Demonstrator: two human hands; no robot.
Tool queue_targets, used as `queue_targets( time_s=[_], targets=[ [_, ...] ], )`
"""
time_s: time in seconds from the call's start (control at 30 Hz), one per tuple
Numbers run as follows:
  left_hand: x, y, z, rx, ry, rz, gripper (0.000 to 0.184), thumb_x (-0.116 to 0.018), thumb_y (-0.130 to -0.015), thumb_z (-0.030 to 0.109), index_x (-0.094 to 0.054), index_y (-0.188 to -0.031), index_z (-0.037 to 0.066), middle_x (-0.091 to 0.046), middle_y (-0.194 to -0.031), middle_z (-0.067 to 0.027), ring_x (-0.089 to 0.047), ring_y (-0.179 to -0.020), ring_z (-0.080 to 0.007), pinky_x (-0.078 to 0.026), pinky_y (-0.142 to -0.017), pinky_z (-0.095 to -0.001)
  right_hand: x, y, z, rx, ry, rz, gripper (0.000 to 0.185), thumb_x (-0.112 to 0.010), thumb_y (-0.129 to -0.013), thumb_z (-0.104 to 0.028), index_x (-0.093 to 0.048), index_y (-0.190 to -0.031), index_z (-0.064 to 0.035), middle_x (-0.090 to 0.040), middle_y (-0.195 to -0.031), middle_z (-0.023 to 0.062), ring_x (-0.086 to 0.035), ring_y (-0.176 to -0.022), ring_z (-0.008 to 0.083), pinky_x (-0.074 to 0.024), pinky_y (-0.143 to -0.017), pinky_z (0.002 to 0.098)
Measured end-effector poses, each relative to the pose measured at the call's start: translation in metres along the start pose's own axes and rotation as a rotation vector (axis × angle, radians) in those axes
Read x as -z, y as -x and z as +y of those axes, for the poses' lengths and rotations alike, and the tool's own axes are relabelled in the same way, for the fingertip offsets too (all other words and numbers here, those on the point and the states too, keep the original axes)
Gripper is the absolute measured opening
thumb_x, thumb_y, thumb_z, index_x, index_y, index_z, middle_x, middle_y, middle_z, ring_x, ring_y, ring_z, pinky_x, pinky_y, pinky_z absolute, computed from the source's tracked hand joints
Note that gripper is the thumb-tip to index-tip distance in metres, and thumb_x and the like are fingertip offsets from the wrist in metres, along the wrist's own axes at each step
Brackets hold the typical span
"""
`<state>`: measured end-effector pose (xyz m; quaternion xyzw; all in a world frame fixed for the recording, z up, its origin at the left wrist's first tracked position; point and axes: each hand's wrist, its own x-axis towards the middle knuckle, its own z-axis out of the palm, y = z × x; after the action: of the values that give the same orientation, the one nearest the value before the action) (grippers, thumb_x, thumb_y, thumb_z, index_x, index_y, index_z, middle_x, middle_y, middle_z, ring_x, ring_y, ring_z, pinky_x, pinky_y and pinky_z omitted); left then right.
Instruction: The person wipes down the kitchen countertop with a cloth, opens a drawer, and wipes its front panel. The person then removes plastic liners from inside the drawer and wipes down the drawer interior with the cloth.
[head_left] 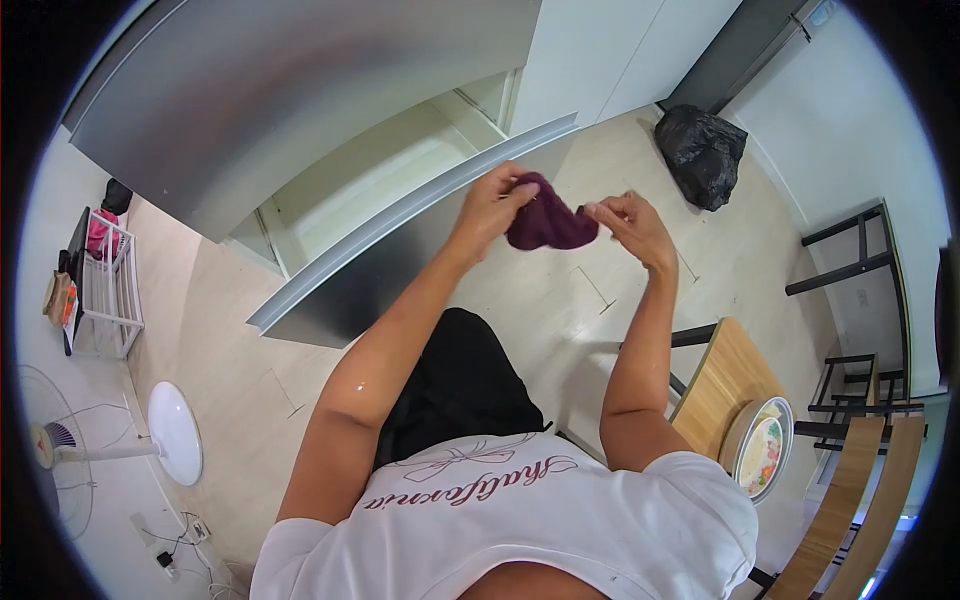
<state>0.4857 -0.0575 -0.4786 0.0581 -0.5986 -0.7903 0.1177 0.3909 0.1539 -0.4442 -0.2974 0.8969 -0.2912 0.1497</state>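
A small dark maroon cloth (550,222) hangs in the air between my hands; its exact kind I cannot make out. At its upper left edge, my left hand (490,212) grips it with the thumb and fingers closed. My right hand (637,230) pinches the cloth's right-hand tip. Just left of and below the cloth is a pulled-out drawer (420,228) with a metallic front and a pale inside. My left hand is over the right part of its front edge.
A metallic cabinet front (300,90) rises above the drawer. A black plastic bag (700,155) lies on the floor at upper right. A wooden stool (728,385) with a round metal tin (760,450) stands at right. At left are a fan (60,440) and a white rack (112,290).
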Motion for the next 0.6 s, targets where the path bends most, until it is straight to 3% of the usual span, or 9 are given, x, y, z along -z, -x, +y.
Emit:
queue_targets(
  time_s=[0.03, 0.07, 0.17, 0.2, 0.33, 0.4, 0.47, 0.53, 0.6],
  targets=[
    [-0.009, -0.002, -0.003, -0.036, -0.037, -0.085, 0.011, -0.061, -0.085, 0.006, -0.062, -0.096, 0.003, -0.063, -0.082, -0.0027, -0.057, -0.075, -0.0094, -0.046, -0.07, -0.0236, -0.005, -0.008, 0.005, 0.112, 0.128, 0.13, 0.033, -0.061, -0.087, -0.015, -0.058, -0.117, -0.0041, -0.064, -0.094, 0.0045, -0.059, -0.087, 0.0154, -0.0442, -0.084, 0.0242],
    [-0.021, 0.003, 0.007, -0.068, -0.216, -0.152, 0.012, -0.061, -0.084, 0.005, -0.062, -0.096, 0.002, -0.063, -0.083, -0.002, -0.056, -0.074, -0.0088, -0.046, -0.07, -0.024, -0.014, -0.013, 0.004, 0.108, 0.128, 0.13, 0.033, -0.061, -0.087, -0.015, -0.058, -0.117, -0.0041, -0.064, -0.094, 0.0045, -0.059, -0.087, 0.0154, -0.0442, -0.084, 0.0242],
    [-0.04, -0.008, 0.004, -0.134, -0.13, -0.406, 0.017, -0.063, -0.085, 0.011, -0.065, -0.1, 0.003, -0.063, -0.085, -0.0026, -0.056, -0.079, -0.009, -0.046, -0.073, -0.0241, -0.051, -0.037, 0.021, 0.264, -0.98, -0.192, 0.038, -0.062, -0.087, -0.014, -0.053, -0.121, -0.0012, -0.062, -0.104, 0.0034, -0.057, -0.096, 0.0115, -0.045, -0.085, 0.0241],
    [-0.039, -0.012, 0.01, -0.137, -0.13, -0.409, 0.017, -0.063, -0.085, 0.011, -0.065, -0.1, 0.003, -0.063, -0.085, -0.0027, -0.056, -0.079, -0.009, -0.046, -0.073, -0.0241, -0.061, -0.036, 0.025, 0.084, -0.959, -0.184, 0.034, -0.06, -0.087, -0.008, -0.054, -0.119, -0.001, -0.06, -0.111, 0.004, -0.057, -0.096, 0.0106, -0.0456, -0.085, 0.0245],
    [-0.001, -0.035, 0.024, -0.132, -0.329, -0.245, 0.016, -0.066, -0.083, 0.012, -0.066, -0.097, 0.005, -0.064, -0.086, -0.0043, -0.057, -0.073, -0.0086, -0.047, -0.068, -0.0236, -0.093, -0.052, 0.086, 0.447, -0.887, -0.523, 0.034, -0.056, -0.089, -0.009, -0.053, -0.122, -0.0006, -0.06, -0.116, 0.0079, -0.056, -0.103, 0.0177, -0.0454, -0.092, 0.0309],
    [0.016, -0.037, 0.026, -0.118, -0.604, -0.089, 0.015, -0.068, -0.082, 0.015, -0.066, -0.094, 0.005, -0.065, -0.085, -0.0042, -0.058, -0.072, -0.0082, -0.047, -0.066, -0.0237, -0.1, -0.031, 0.065, -0.154, -1.802, -0.033, 0.033, -0.046, -0.094, -0.013, -0.052, -0.123, 0.0006, -0.058, -0.121, 0.0119, -0.055, -0.11, 0.0227, -0.044, -0.096, 0.0354],
    [0.02, -0.03, 0.019, -0.089, -0.67, -0.064, 0.018, -0.068, -0.083, 0.016, -0.064, -0.096, 0.005, -0.064, -0.088, -0.0071, -0.059, -0.075, -0.0117, -0.047, -0.067, -0.0267, -0.107, -0.028, 0.047, -0.019, -1.533, 0.195, 0.035, -0.038, -0.097, -0.019, -0.051, -0.123, 0.0009, -0.055, -0.125, 0.0159, -0.054, -0.114, 0.0261, -0.0431, -0.099, 0.0374],
    [0.02, -0.019, 0.008, -0.413, -0.844, 0.101, 0.021, -0.067, -0.083, 0.016, -0.062, -0.101, 0.005, -0.062, -0.094, -0.0104, -0.06, -0.085, -0.0175, -0.048, -0.073, -0.031, -0.101, -0.042, 0.028, 0.298, -1.517, 0.38, 0.033, -0.043, -0.097, -0.022, -0.052, -0.12, -0.0004, -0.058, -0.119, 0.0144, -0.056, -0.107, 0.0241, -0.0453, -0.094, 0.0386],
    [0.021, 0.0, 0.02, -0.416, -0.926, 0.125, 0.022, -0.064, -0.083, 0.014, -0.061, -0.103, 0.006, -0.06, -0.098, -0.0127, -0.058, -0.096, -0.0258, -0.046, -0.083, -0.0357, -0.055, -0.043, -0.023, 0.619, -1.817, -0.182, 0.047, -0.053, -0.094, -0.021, -0.039, -0.136, -0.0056, -0.052, -0.125, 0.0117, -0.05, -0.117, 0.0234, -0.0394, -0.102, 0.0376]
  ],
)
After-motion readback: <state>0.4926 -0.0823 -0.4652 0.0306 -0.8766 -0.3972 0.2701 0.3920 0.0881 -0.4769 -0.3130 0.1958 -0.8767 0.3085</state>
